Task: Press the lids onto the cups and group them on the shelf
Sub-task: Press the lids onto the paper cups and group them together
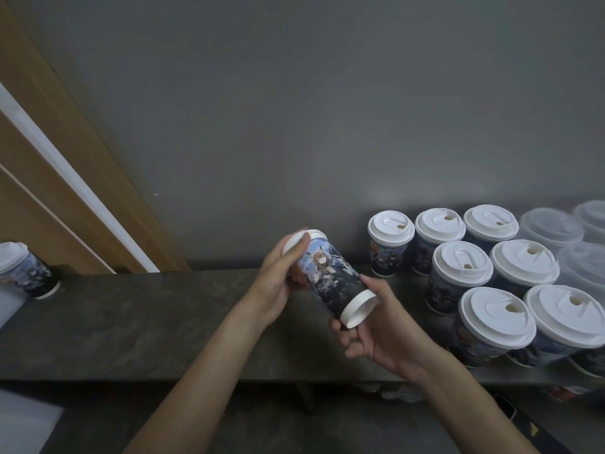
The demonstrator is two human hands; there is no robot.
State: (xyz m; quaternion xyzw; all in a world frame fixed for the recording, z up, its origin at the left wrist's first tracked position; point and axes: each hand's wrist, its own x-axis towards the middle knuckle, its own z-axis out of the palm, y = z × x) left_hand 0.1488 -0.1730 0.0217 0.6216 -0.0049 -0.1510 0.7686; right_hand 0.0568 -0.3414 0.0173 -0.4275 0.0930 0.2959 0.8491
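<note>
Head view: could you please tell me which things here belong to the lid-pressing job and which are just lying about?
Job: printed cup, held tilted between the left hand, on its white lid, and the right hand, at its base; group of lidded cups at right; lone lidded cup far left; dark shelf.
Lying about: clear plastic containers far right; wooden door frame.
</note>
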